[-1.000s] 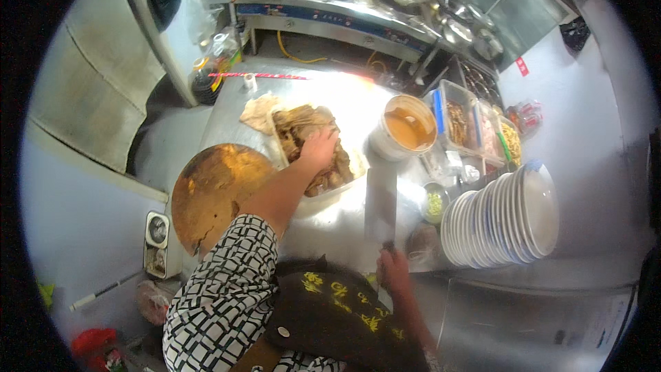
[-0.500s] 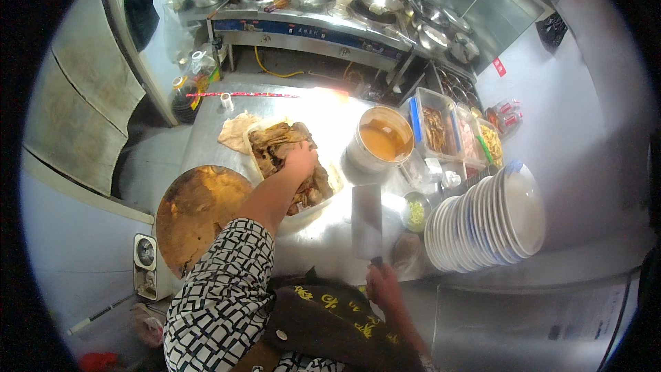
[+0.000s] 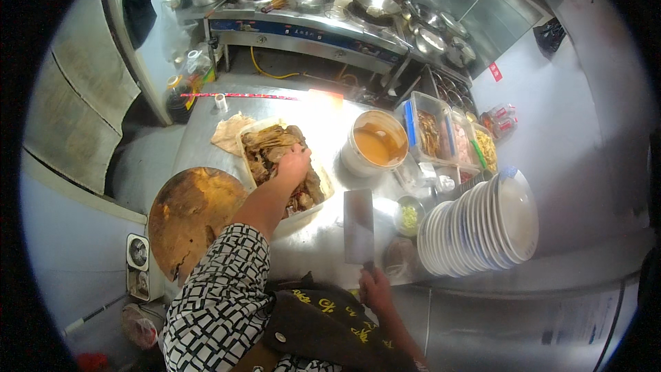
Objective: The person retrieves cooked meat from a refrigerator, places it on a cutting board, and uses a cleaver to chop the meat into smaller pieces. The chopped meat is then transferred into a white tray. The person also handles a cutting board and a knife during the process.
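My left hand [image 3: 294, 164] reaches into a rectangular white tub [image 3: 297, 222] heaped with brown cooked meat [image 3: 265, 145]. Its fingers are bent around a piece of the meat near the top of the heap; the fingertips are partly hidden. Lower down, my right hand [image 3: 376, 291] grips the dark handle of a cleaver [image 3: 359, 224], whose broad blade points away from me above the steel table. Left of the tub stands a round wooden chopping block [image 3: 196, 210], worn and stained.
A bucket of orange-brown sauce [image 3: 375, 145] stands right of the tub, near a bowl of chopped greens [image 3: 409, 217]. Stacked white plates [image 3: 475, 227] lean at the right, before food containers [image 3: 430, 127]. A cloth [image 3: 231, 132] lies behind the tub; a wok stove [image 3: 310, 34] lines the back.
The whole view has shifted slightly. My left hand stays at the meat and has come a little nearer to me. The cleaver remains in my right hand, almost unmoved.
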`<act>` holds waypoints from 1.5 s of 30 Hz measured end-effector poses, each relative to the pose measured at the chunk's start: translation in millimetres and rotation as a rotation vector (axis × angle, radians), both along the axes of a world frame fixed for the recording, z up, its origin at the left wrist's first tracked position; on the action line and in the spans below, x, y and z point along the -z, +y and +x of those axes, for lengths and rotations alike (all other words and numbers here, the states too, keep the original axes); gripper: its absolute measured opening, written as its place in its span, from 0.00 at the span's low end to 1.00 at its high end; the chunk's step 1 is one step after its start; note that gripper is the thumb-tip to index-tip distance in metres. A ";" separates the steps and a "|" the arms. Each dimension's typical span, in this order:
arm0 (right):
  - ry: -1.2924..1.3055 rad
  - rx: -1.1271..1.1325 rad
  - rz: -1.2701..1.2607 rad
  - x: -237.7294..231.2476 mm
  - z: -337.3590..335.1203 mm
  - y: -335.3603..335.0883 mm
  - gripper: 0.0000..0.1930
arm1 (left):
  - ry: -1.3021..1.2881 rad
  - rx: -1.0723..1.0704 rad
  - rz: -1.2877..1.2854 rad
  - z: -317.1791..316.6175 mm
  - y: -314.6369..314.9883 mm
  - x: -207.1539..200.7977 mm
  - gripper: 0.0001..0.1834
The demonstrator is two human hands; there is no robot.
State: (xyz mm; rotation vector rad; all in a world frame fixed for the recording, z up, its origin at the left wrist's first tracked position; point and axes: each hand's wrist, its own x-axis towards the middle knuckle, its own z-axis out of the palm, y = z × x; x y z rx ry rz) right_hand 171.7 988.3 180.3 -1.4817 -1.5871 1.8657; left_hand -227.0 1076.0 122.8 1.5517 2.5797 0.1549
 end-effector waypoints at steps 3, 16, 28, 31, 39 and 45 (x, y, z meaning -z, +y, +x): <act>0.065 0.022 -0.096 -13.5 -4.7 -1.2 0.10 | 0.057 -0.009 0.010 4.8 -1.7 2.6 0.14; -0.020 -0.042 0.001 -2.3 -6.6 -0.1 0.11 | -0.485 -0.256 0.308 -65.2 -4.8 -12.9 0.11; 0.149 -0.032 -0.057 3.8 -60.7 0.9 0.12 | -1.653 -0.825 1.518 -85.7 -293.8 1.8 0.07; 0.099 -0.063 -0.045 -3.1 -79.3 -2.2 0.13 | -1.303 -0.976 1.413 -54.3 -360.1 19.2 0.12; 0.138 -0.125 -0.069 4.4 -100.6 -1.1 0.14 | -0.253 -1.195 0.713 53.9 -377.5 13.9 0.22; 0.124 -0.069 -0.111 -0.6 -103.5 -1.4 0.14 | -0.205 -1.136 0.607 67.0 -375.0 18.2 0.23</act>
